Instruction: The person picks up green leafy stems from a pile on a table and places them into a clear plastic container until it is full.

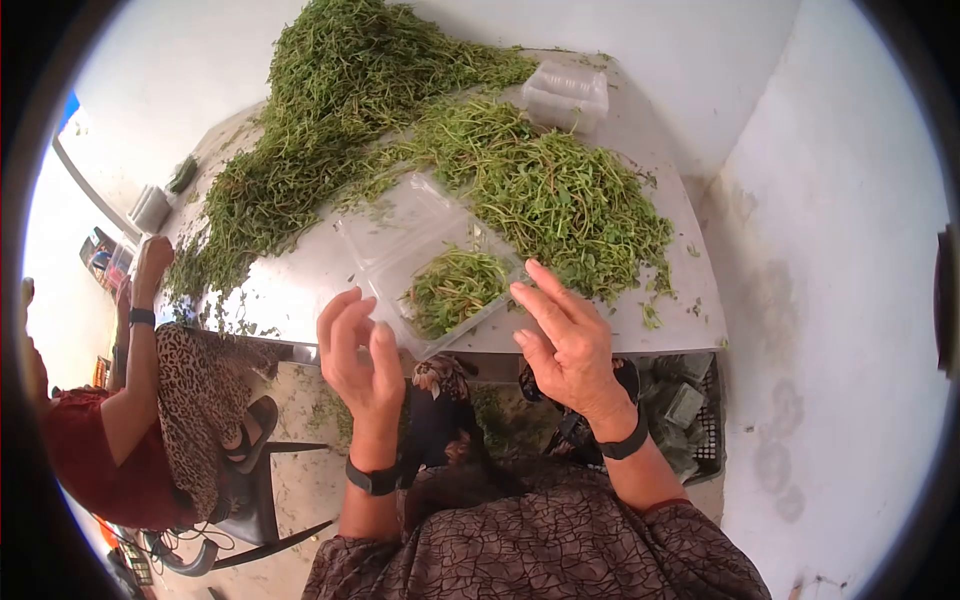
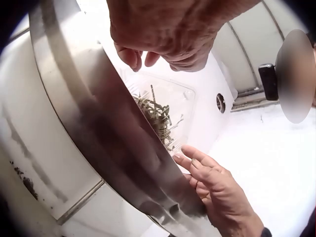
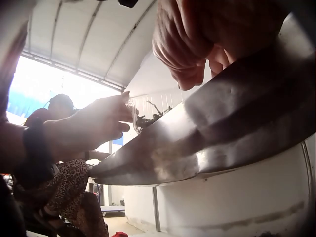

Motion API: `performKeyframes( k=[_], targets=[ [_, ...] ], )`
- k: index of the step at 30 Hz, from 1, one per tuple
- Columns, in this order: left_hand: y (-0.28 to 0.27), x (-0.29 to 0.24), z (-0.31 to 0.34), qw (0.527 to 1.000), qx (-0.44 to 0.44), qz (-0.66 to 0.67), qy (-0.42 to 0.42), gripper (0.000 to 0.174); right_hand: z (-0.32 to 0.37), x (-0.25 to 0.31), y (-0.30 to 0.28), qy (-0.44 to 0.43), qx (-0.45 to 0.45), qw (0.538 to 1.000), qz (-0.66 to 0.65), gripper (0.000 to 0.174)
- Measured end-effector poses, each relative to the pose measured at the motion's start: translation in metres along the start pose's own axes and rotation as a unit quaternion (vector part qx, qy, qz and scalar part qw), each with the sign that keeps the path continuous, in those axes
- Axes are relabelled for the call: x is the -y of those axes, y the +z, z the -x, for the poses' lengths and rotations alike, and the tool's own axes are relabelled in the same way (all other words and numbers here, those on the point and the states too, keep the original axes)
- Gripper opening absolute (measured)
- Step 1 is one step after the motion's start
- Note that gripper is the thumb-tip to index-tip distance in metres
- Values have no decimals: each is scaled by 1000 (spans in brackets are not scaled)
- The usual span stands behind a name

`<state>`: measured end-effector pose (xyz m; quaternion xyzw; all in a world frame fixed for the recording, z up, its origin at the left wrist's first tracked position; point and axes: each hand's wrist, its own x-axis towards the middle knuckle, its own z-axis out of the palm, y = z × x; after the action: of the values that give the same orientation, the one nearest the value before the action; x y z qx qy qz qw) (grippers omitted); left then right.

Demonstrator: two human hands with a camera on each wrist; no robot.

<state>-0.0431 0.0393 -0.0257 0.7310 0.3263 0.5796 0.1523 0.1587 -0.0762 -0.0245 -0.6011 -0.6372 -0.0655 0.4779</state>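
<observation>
A clear plastic clamshell box (image 1: 385,268) lies open near the table's front edge, its lid folded back toward the upper left. Green stems (image 1: 455,290) fill part of its base. My left hand (image 1: 362,365), fingers loosely bent, is at the box's near left corner. At the right side my right hand (image 1: 568,340) has its fingers extended, the tips by the box's rim. In the left wrist view the stems (image 2: 157,116) show inside the box, between my left hand (image 2: 163,29) and right hand (image 2: 224,192). Whether the fingertips touch the box is unclear.
A large heap of greens (image 1: 350,110) covers the back left of the metal table (image 1: 300,300), with a smaller pile (image 1: 570,210) at the right. Stacked clear boxes (image 1: 565,97) stand behind. A seated person (image 1: 110,440) is at the left; a black crate (image 1: 712,420) sits under the table.
</observation>
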Motion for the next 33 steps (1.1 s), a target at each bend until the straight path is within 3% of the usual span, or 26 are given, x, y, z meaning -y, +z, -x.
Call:
performKeyframes(
  k=[5, 7, 13, 17, 19, 23, 28, 30, 33],
  targets=[
    [-10, -20, -3, 988, 138, 29, 61, 29, -1, 2, 1, -7, -4, 1000, 8, 50],
    [-9, -22, -1, 977, 204, -21, 66, 27, -2, 2, 0, -4, 1, 1000, 10, 50],
    [-24, -23, -18, 970, 220, -69, 80, 24, -10, 4, -3, -6, 63, 998, -17, 48],
    [-25, -17, -28, 962, 245, -80, 93, 23, -15, 5, 4, -10, 54, 998, -35, 48],
    [-30, -27, -32, 962, 254, -95, 42, 24, -17, 4, 5, -15, 58, 997, -54, 45],
    [-33, -44, -45, 956, 247, -150, 38, 27, -21, -1, 7, -14, 67, 995, -66, 44],
    [-33, -50, -53, 951, 239, -178, 79, 22, -20, 0, 4, -32, 68, 996, -40, 44],
    [-37, -53, -59, 947, 235, -159, 150, 20, -19, -1, 5, -31, 68, 996, -42, 44],
    [-47, -69, -67, 937, 275, -169, 135, 20, -19, -1, 5, -31, 69, 996, -41, 45]
  ],
)
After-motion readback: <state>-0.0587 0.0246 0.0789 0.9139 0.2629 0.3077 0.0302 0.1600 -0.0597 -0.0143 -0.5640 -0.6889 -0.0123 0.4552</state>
